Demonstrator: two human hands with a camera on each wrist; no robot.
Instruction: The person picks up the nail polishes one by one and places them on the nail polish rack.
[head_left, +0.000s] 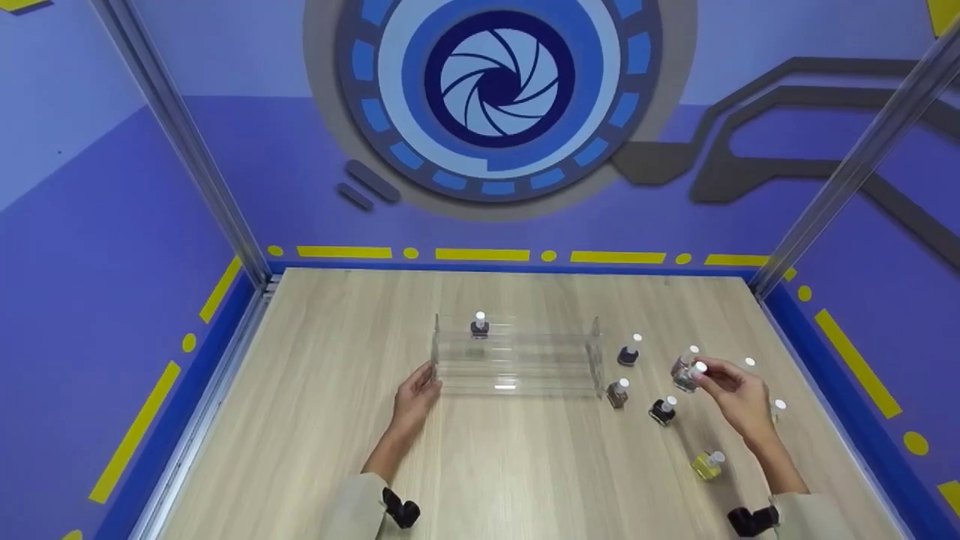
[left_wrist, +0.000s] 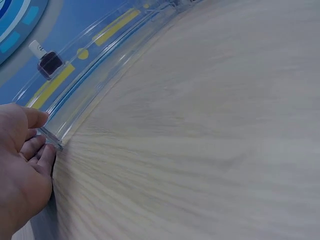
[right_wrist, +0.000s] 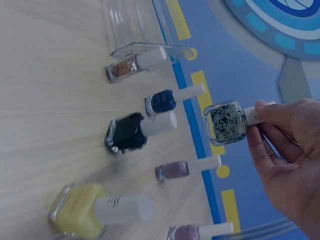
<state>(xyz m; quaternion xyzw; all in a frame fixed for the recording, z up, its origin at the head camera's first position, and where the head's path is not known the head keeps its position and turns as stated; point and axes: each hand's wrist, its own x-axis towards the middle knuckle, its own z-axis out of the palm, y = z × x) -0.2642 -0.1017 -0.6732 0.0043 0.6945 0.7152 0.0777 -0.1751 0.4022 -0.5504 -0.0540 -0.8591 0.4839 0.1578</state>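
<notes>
The left hand [head_left: 415,395] grips with bent fingers [left_wrist: 47,157] while the raised right hand [head_left: 739,394] pinches.

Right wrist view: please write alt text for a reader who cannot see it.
The right hand holds a speckled bottle by its white cap. Other bottles, a yellow one nearest the camera, stand on the table near a clear rack.

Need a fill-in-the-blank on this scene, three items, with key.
The right hand pinches a speckled glass polish bottle by its ____ cap.
In the head view, the left hand grips the clear plastic rack at its ____ end.
Nearest the person on the pale wooden table stands a squarish glass bottle of ____ polish.
Key: white; left; yellow.
</notes>
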